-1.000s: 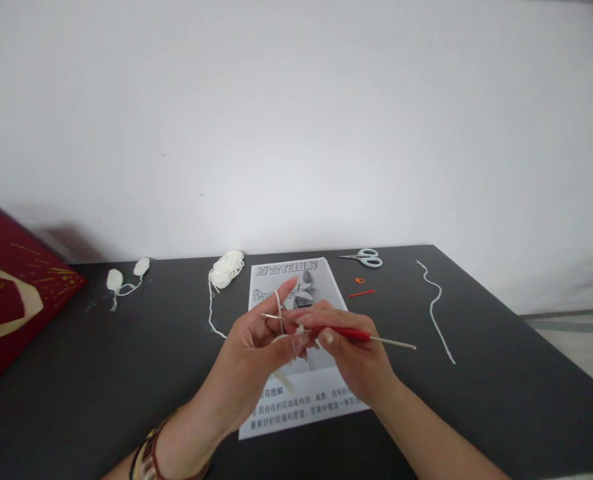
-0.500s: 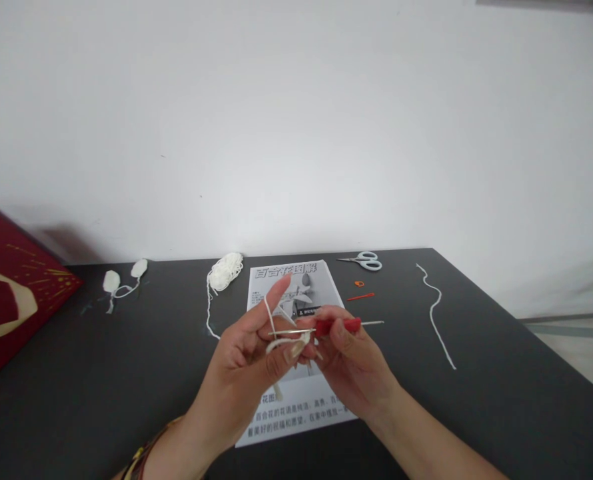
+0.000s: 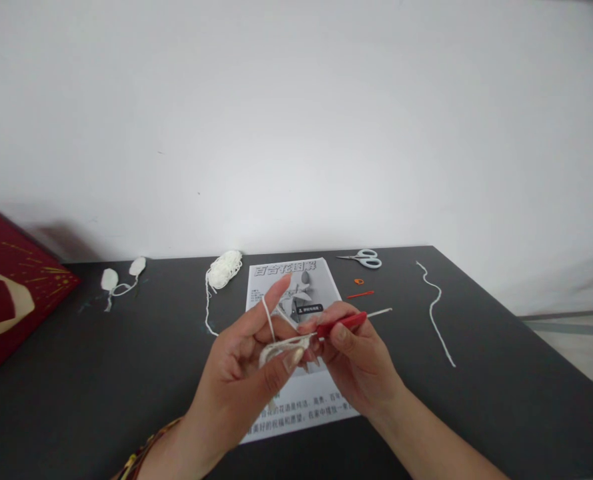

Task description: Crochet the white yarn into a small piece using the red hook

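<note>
My left hand pinches a small piece of white crochet work between thumb and fingers. Its index finger points up, with a strand of white yarn looped over it. In my right hand is a crochet hook with a red handle, gripped between thumb and fingers. The metal shaft lies at the crochet work, and its hooked tip is hard to make out there. A thin metal end sticks out to the right of the handle. Fingers hide part of the work.
Beneath my hands lies a printed sheet. Behind it are a white yarn ball, scissors, an orange stitch marker and a red needle. Two white crocheted pieces lie left, near a red box; a loose cord lies right.
The crochet hook has tilted, its handle end rising to the right. Its shaft has moved from plainly visible across the left fingers to lying against the white work.
</note>
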Demonstrator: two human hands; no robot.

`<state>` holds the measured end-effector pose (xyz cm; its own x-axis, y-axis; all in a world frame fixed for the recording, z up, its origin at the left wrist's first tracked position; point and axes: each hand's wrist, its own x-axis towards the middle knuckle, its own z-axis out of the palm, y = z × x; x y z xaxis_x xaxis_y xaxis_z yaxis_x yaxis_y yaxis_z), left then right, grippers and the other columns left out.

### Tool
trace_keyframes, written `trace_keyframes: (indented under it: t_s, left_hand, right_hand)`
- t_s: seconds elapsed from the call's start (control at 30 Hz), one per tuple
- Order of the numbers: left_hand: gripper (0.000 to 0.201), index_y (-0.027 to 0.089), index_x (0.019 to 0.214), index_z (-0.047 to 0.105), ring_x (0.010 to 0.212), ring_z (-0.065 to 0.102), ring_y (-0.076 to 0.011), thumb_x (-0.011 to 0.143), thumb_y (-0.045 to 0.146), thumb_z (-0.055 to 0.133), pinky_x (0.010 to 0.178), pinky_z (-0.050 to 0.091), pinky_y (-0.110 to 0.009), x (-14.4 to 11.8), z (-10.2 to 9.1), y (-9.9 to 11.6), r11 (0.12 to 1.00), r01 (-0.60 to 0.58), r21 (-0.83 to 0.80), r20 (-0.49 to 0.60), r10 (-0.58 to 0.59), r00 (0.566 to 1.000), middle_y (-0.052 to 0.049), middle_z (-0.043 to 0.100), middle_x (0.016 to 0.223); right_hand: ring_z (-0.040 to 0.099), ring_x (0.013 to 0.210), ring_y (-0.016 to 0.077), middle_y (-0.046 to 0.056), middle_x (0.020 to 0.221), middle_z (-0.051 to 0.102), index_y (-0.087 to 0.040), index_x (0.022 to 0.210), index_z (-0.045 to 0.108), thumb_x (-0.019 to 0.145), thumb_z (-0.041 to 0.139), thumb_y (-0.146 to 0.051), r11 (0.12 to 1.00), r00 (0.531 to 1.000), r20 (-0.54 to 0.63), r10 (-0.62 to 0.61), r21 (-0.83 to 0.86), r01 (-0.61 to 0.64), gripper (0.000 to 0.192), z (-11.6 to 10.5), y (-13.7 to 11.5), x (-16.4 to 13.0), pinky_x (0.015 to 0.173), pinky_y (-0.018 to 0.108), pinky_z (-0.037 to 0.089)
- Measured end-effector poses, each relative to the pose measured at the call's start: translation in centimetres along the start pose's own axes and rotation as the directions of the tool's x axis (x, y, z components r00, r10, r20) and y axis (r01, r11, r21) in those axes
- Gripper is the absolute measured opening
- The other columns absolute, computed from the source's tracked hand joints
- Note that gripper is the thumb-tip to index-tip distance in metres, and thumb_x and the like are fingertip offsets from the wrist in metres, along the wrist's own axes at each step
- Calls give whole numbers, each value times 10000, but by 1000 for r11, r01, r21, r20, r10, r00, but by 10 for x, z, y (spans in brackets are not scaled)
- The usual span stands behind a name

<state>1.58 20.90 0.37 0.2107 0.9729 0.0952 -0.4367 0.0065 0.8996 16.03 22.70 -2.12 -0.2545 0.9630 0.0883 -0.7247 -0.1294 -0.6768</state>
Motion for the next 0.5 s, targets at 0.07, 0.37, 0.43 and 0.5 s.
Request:
trace_keyframes:
  t_s: [0.07, 0.37, 0.43, 0.5]
  left_hand:
    - [574, 306, 1301, 538, 685, 620, -141, 766, 158, 685, 681, 492, -267, 0, 0, 0, 1000, -8, 26, -6, 8, 1000, -16, 680, 759]
    - [593, 296, 1330, 507, 700, 608, -135, 776, 171, 677, 653, 480, -238, -1, -1, 0, 995, -13, 101, -39, 17, 999, -17, 665, 756]
    - [609, 300, 1333, 501, 697, 604, -133, 765, 186, 690, 660, 484, -236, -2, 0, 1, 994, 20, 108, -70, -13, 997, -11, 658, 750]
    - [620, 297, 1331, 505, 696, 607, -140, 752, 199, 704, 645, 487, -235, -2, 1, 2, 992, 40, 116, -96, -29, 995, -9, 646, 743]
  right_hand:
    - [658, 571, 131, 31, 772, 759, -210, 734, 722, 660, 805, -332, 1000, 1000, -10, -18, -14, 17, 164, 0, 0, 0, 567, 256, 532]
    - [650, 693, 147, 31, 789, 717, -215, 755, 728, 753, 727, -362, 986, 991, 14, -134, -103, 135, 147, -1, -2, -1, 610, 264, 547]
    - [634, 751, 150, 35, 874, 683, -216, 761, 727, 773, 709, -353, 982, 989, 39, -146, -112, 150, 140, -2, -3, -1, 628, 274, 560]
    - [607, 748, 138, 26, 876, 631, -212, 751, 727, 777, 705, -345, 977, 985, 46, -168, -127, 172, 137, -3, -5, -1, 622, 264, 561]
